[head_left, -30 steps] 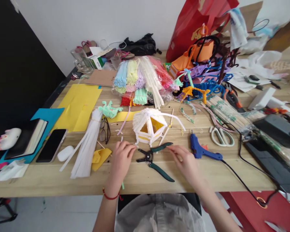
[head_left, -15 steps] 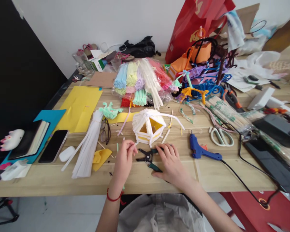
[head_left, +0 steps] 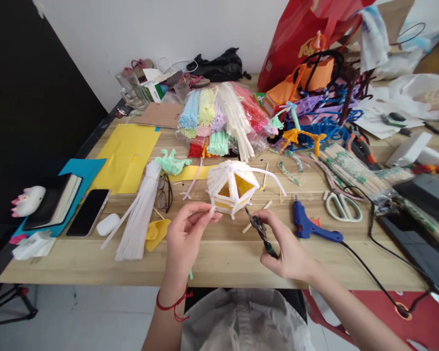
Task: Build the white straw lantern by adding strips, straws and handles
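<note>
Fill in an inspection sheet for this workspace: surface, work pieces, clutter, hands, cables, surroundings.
Surface: wooden table, with scraps right of the middle.
Work pieces: white-and-yellow model; pliers held up beside it.
Clutter: phone, glasses and white strips at left; glue gun and scissors at right.
Left hand: pinches a white bit at the model's near-left corner; whether it is attached, cannot tell.
Right hand: holds the pliers.
Cables: glue gun's black cable runs past the front edge.
Surroundings: pale wall behind, red bag back right, black panel at left.
</note>
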### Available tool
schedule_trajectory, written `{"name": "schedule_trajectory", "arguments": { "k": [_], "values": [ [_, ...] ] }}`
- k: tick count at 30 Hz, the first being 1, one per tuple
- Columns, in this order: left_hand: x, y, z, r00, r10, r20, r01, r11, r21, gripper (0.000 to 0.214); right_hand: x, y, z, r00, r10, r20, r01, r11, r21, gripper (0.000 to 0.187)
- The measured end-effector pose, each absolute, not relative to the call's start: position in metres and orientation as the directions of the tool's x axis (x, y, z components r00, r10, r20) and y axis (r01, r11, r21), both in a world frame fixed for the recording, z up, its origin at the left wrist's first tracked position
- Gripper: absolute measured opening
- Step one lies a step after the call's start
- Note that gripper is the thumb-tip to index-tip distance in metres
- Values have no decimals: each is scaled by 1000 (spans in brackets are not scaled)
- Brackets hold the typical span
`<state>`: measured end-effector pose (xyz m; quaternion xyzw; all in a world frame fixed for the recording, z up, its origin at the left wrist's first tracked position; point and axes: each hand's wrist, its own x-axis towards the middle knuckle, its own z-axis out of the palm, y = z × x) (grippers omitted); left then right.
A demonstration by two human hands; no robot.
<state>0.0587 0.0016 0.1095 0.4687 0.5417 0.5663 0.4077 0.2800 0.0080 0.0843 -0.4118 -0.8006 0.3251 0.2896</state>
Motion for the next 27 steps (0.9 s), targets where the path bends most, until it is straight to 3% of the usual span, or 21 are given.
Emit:
{"name": "schedule_trajectory", "arguments": {
  "k": [6, 13, 21, 24, 27],
  "values": [
    [76, 2, 127, -164, 976, 144, 18, -143, 990, 20, 268, 20, 115, -436, 861, 261, 614, 497, -613, 57],
    [78, 0, 121, -132, 977, 171, 98, -158, 982, 24, 260, 24, 125, -483, 813, 326, 615, 580, -535, 57],
    [77, 1, 123, -71, 988, 136, -92, -142, 986, 32, 261, 22, 126, -471, 861, 193, 601, 474, -644, 51],
    [70, 5, 125, 90, 985, 145, -190, -126, 974, 39, 260, 21, 130, -518, 854, 55, 536, 374, -757, 47],
    [62, 9, 127, 295, 945, 142, -278, -58, 959, 33, 258, 18, 132, -598, 801, -35, 445, 295, -846, 35]
  ]
}}
